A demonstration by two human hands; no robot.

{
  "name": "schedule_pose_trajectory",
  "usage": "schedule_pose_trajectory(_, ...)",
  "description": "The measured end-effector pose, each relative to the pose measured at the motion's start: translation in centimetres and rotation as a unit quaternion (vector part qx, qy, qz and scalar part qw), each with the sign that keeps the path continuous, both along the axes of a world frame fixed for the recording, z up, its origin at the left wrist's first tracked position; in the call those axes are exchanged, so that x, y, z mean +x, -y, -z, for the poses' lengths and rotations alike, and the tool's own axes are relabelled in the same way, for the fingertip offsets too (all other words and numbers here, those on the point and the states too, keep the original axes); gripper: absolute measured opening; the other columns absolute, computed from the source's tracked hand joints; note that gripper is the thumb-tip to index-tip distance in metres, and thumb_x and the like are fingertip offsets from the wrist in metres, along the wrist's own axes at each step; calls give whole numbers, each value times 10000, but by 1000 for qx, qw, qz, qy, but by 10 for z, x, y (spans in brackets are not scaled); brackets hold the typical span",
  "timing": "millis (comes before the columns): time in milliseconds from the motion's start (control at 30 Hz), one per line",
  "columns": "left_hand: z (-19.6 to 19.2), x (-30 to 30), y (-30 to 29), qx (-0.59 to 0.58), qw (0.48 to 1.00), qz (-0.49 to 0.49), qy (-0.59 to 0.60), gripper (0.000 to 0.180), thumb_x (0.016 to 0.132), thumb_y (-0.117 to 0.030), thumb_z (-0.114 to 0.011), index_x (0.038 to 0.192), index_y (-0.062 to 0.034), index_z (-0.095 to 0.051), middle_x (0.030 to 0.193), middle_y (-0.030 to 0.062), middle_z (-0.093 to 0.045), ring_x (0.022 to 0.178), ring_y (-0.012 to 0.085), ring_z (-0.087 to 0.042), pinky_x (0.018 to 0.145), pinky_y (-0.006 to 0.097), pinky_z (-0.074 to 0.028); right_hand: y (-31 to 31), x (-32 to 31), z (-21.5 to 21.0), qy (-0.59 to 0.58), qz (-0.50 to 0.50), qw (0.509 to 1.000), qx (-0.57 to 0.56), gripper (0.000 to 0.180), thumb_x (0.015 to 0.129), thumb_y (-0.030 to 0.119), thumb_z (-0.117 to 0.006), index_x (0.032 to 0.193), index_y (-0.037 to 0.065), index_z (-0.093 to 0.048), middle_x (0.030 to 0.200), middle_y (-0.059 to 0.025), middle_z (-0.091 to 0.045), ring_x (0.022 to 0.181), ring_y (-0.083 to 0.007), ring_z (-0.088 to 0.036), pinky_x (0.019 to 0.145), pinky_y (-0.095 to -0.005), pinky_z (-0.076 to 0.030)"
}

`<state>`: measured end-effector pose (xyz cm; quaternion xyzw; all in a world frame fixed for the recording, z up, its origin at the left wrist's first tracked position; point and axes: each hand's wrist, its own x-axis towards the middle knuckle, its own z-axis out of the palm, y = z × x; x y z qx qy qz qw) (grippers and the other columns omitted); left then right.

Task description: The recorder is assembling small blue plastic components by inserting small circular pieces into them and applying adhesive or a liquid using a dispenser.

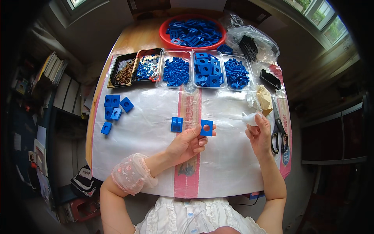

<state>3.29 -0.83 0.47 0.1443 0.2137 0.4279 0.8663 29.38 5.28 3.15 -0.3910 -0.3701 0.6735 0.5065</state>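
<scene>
My left hand (187,145) pinches a blue square plastic piece with a round hole (203,132) by its left edge, above the middle of the table. Just left of those fingers a blue ribbed block (177,124) lies on the sheet. Over to the right, my right hand (260,134) is closed around a small white squeeze bottle (251,119), its narrow nozzle pointing up and to the left. Its far side is hidden by my fingers. Several blue square pieces with holes (115,114) lie in a loose group at the left.
Along the back stand trays of brown screws (124,72), small metal and blue parts (147,68), blue pegs (176,71), blue squares (207,69) and more pegs (236,74). Behind them is a red basin (163,36). Black scissors (278,134) and a black box (270,79) lie right.
</scene>
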Motion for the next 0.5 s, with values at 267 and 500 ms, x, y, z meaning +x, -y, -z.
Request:
schedule_pose_trajectory(267,2,0,-1,-3,1000,6,1,530,1027,-369,-482,1389,15,-424,1201,80,-571,767,51,-452,614,175,-425,1,0,1,33,-4,999,27,228,957,287,-616,854,96,-546,662,39,-500,496,-3,-310,426,-190,-242)
schedule_pose_trajectory(500,0,1,0,-2,1000,12,-14,531,1028,-364,-481,1400,10,-416,1219,78,-564,761,52,-452,624,183,-434,1,-3,0,49,-2,999,18,227,958,278,-609,834,98,-547,638,48,-484,495,-1,-308,426,-190,-237)
